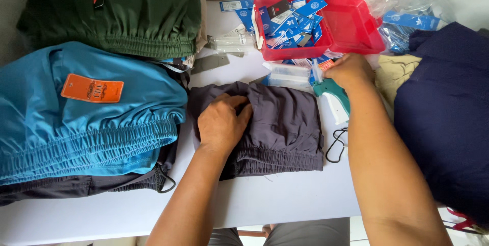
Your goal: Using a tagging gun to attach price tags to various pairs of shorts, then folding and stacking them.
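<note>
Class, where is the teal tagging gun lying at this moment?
In the head view, the teal tagging gun lies on the white table, right of the folded grey shorts, just under the right hand and below the red tray.

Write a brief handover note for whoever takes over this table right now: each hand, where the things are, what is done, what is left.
Left hand: flat on the folded grey shorts, pinning them to the table.
Right hand: reaching beside the red tray of blue tags, just above the teal tagging gun; whether it holds anything cannot be told.
Done: the blue shorts on the left carry an orange tag.
Left: no tag shows on the grey shorts. Green and navy garments lie at the sides.
</note>
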